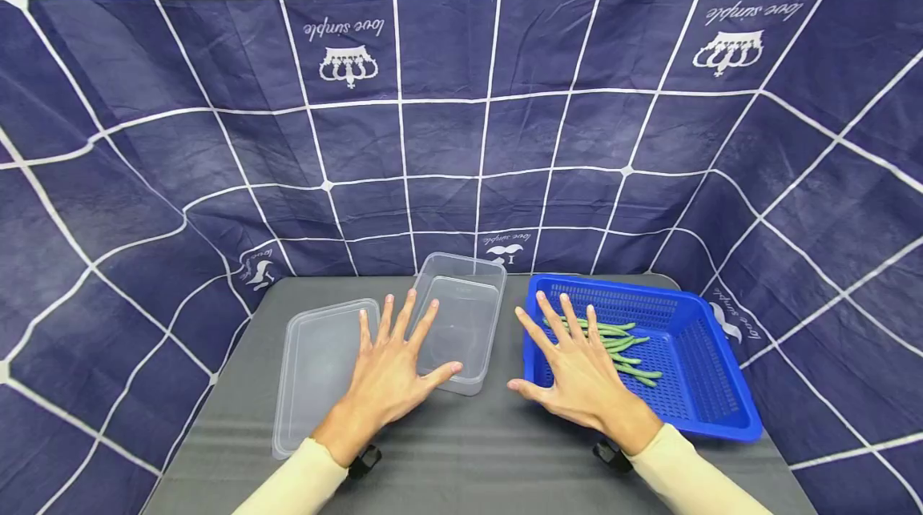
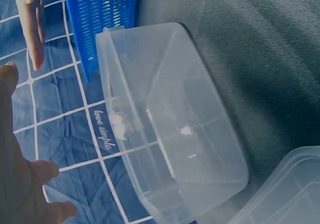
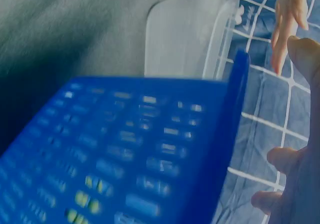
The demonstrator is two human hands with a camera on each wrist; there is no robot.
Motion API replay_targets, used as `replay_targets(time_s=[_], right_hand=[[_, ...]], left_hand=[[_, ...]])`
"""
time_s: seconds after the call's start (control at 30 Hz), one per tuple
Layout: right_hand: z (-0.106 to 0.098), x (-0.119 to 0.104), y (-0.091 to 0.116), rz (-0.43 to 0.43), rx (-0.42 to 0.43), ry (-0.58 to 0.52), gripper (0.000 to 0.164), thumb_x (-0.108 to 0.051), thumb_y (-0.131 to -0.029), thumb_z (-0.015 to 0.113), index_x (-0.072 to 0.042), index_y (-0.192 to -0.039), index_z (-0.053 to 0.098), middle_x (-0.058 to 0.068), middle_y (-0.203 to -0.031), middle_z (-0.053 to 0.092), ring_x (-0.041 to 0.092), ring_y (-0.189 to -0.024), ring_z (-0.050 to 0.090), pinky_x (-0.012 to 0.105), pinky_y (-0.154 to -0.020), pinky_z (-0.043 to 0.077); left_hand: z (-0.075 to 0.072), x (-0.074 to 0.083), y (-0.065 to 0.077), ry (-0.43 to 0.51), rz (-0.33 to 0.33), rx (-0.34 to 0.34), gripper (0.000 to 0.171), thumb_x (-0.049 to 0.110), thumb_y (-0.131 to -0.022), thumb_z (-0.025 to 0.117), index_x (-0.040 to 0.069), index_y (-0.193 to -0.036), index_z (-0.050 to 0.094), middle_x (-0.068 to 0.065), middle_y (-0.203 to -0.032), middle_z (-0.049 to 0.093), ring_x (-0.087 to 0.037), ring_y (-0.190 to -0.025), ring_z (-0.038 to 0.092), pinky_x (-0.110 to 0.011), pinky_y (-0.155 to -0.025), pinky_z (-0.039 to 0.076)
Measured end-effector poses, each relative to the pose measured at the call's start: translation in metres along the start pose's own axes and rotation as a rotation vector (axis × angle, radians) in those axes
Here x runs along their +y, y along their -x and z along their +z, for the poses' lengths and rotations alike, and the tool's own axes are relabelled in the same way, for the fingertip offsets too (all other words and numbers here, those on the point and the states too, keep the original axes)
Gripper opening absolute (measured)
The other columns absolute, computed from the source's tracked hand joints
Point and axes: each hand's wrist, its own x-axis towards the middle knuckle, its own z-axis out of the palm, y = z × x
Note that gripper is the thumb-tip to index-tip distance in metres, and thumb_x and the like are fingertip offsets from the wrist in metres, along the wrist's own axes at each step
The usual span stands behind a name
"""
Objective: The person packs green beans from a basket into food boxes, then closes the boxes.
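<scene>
My left hand (image 1: 389,371) is spread wide, palm down, between a clear plastic lid (image 1: 320,375) and a clear plastic container (image 1: 461,323). It holds nothing, and its fingers overlap the container's near left side in the head view. With fingers likewise spread, my right hand (image 1: 584,375) hovers at the left part of a blue plastic basket (image 1: 710,419), also holding nothing. Several green beans (image 1: 634,355) lie inside the basket, partly hidden behind that hand. In the left wrist view the container (image 2: 175,124) appears uncovered; the right wrist view shows the basket's slotted wall (image 3: 125,134).
All these things rest on a grey table (image 1: 505,459). A dark blue cloth (image 1: 447,138) with white grid lines hangs at the back and both sides. Black wrist straps (image 1: 364,460) show under the cream sleeves (image 1: 296,483).
</scene>
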Motion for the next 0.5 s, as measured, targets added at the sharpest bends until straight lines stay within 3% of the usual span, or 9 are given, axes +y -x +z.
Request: replay_targets(time_s=[0.3, 0.5], right_hand=[[0.016, -0.021, -0.005, -0.074, 0.005, -0.007, 0.097, -0.076, -0.102, 0.074, -0.027, -0.182, 0.045, 0.016, -0.192, 0.035, 0.057, -0.176, 0.031, 0.082, -0.137, 0.03], [0.025, -0.034, -0.005, -0.119, -0.01, -0.021, 0.089, -0.067, -0.106, 0.075, -0.024, -0.179, 0.049, 0.018, -0.182, 0.052, 0.054, -0.172, 0.043, 0.078, -0.138, 0.034]], left_hand=[[0.011, -0.009, 0.006, 0.043, -0.02, -0.017, 0.105, 0.087, -0.101, 0.065, 0.032, -0.185, 0.035, -0.015, -0.196, 0.024, -0.052, -0.182, 0.017, -0.089, -0.138, 0.01], [0.021, -0.019, 0.012, 0.046, -0.036, -0.029, 0.103, 0.087, -0.102, 0.064, 0.03, -0.185, 0.038, -0.017, -0.195, 0.026, -0.054, -0.18, 0.023, -0.091, -0.135, 0.017]])
